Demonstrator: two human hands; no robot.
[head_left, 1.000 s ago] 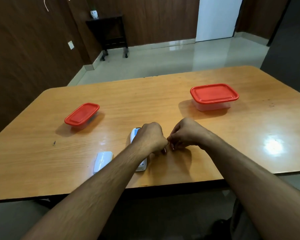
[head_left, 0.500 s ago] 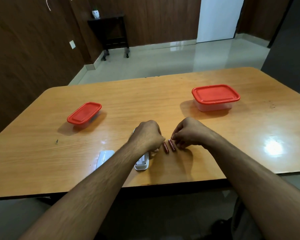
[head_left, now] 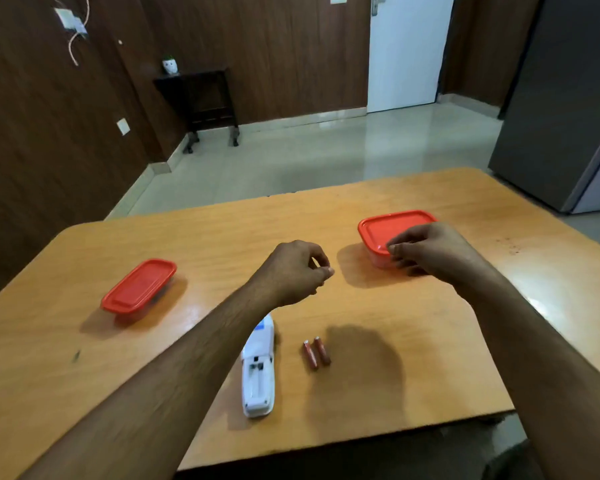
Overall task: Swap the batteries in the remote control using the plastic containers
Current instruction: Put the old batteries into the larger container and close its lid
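The white remote control [head_left: 258, 374] lies face down near the table's front edge, its battery compartment uncovered and empty. Two red batteries [head_left: 316, 353] lie side by side just right of it. A clear container with a red lid [head_left: 138, 285] stands at the left. A second red-lidded container [head_left: 383, 227] stands at the right. My right hand [head_left: 430, 252] grips the near edge of that right container, fingertips on the lid's rim. My left hand [head_left: 295, 271] hovers above the table between remote and right container, fingers loosely curled and holding nothing. My left forearm hides the remote's cover.
The wooden table [head_left: 430, 341] has its front edge close below the remote. Beyond the table are a tiled floor, a dark side table [head_left: 201, 95] by the wall, a white door [head_left: 406, 50] and a grey cabinet [head_left: 561, 98] at the right.
Both hands have left the batteries on the table and moved away from me. The right hand has reached the right container; the left hand has lifted off the remote. The camera has tilted up.
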